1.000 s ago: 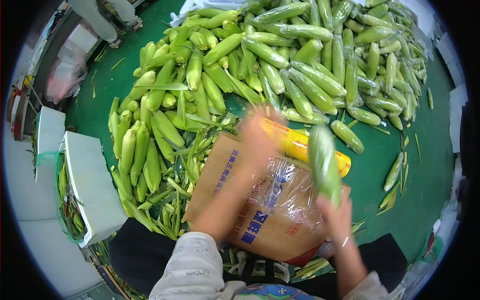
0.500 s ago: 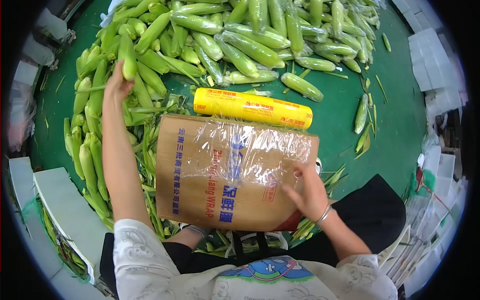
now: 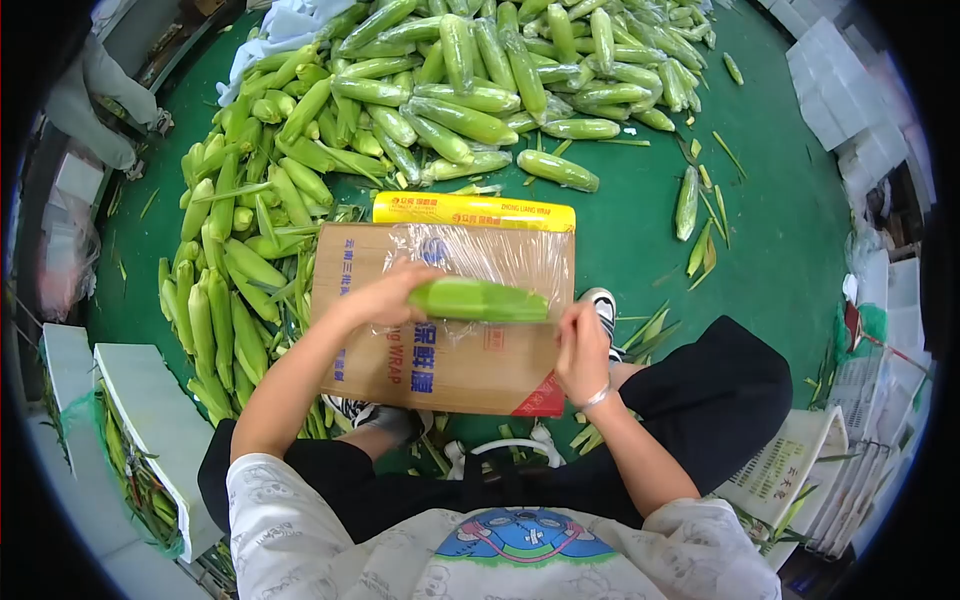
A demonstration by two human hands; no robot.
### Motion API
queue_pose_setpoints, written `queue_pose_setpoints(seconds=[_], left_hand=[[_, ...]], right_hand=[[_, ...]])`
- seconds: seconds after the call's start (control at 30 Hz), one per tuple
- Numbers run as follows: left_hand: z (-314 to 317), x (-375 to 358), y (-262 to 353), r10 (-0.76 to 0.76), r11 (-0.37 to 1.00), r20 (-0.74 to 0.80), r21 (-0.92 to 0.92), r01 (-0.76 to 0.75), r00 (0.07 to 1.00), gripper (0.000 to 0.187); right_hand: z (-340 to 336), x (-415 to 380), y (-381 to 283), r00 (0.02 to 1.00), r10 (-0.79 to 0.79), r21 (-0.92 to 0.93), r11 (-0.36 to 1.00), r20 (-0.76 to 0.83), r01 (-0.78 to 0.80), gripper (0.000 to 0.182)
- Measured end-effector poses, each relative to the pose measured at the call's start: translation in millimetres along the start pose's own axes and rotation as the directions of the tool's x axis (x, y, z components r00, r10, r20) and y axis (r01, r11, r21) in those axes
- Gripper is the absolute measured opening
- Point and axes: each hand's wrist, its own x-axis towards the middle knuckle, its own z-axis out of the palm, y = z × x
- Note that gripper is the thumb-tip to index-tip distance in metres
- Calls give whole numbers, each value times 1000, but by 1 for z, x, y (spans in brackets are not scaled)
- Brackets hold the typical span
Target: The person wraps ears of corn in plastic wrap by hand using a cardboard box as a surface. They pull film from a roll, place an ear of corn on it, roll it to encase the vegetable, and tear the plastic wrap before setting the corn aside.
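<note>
My left hand point(image 3: 393, 293) is closed around the thick end of a green corn cob in its husk point(image 3: 480, 299), held level above a cardboard box point(image 3: 345, 375). Clear plastic wrap point(image 3: 505, 255) lies over the top of the box, beneath the cob. Beside the cob's other end, at the box's right edge, my right hand point(image 3: 583, 350) has its fingers closed; whatever they grip is hidden. Against the far side of the box rests a yellow roll of wrap point(image 3: 475, 210).
Unwrapped corn point(image 3: 215, 320) is heaped at the left, and film-wrapped corn point(image 3: 600, 75) is piled at the back on the green floor point(image 3: 765, 240). A light blue cloth point(image 3: 275, 40) lies at the far left. White foam boxes point(image 3: 140, 430) stand at the left side.
My left hand has brought a cob from the left heap to above the box. My right hand has closed its fingers and sits at the box's right edge.
</note>
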Motion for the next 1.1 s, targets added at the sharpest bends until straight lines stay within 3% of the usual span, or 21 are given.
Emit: queue_pose_setpoints(seconds=[0.07,0.1,0.13,0.2,0.23,0.27,0.3,0.33,0.37,0.5,0.63,0.7,0.77,0.8,0.83,0.9,0.97,1.03,1.07,1.1], left_hand=[[11,-1,6,-43,987,187,163,12,981,73],[10,1,13,-51,986,187,168,19,981,73],[7,5,18,-82,983,210,181,44,974,75],[7,4,23,-125,977,228,199,80,965,77],[12,0,25,-32,958,-2,286,32,999,73],[16,-4,25,85,925,-223,380,6,971,71],[20,-13,25,76,923,-231,383,19,970,71],[25,-27,24,-57,938,-460,279,205,886,67],[28,-41,23,-189,923,-650,138,359,736,64],[41,-64,-4,-308,833,-478,282,476,822,55],[36,-63,-36,-227,838,-379,393,378,897,34],[6,-89,-27,-417,909,-391,-191,371,821,28],[-47,-121,10,-613,595,42,-633,496,789,33],[-53,-125,17,-566,593,41,-674,441,823,32],[-51,-122,22,-568,590,48,-672,447,822,32],[-40,-94,41,-430,610,-33,-747,263,902,32],[5,-53,39,-415,746,8,-570,345,910,30],[62,-24,36,-151,942,135,-279,184,979,22],[69,-15,41,-147,940,138,-287,182,979,22],[74,-8,45,-160,973,103,-153,175,982,24]], right_hand=[[17,21,-6,994,109,26,994,-6,-109,9],[28,30,-7,979,201,48,978,-12,-201,6],[44,34,6,981,194,57,980,-9,-193,6],[76,40,26,977,-153,-243,952,152,186,14],[81,39,27,976,-159,-235,953,152,192,14],[79,43,17,964,-187,-224,948,188,228,25],[79,47,12,949,-216,-211,941,229,265,37],[78,51,15,918,-282,-261,898,278,355,58],[77,56,16,916,-288,-249,900,279,358,58],[77,65,19,861,-261,-386,810,437,442,72],[66,61,15,882,-182,-359,863,435,356,74],[55,54,19,894,-144,-314,903,423,294,76],[52,36,26,836,-259,-296,851,483,434,75],[51,27,10,776,-238,-307,821,584,482,74],[57,16,2,777,-232,-305,825,585,476,74],[63,-10,-9,757,-299,-220,838,581,500,71],[63,-46,-15,767,-294,-232,838,570,493,65],[61,-55,-15,774,-291,-243,836,563,491,58],[60,-53,-16,829,-189,-305,868,527,392,53],[60,-51,-19,872,-85,-360,888,482,285,47]])
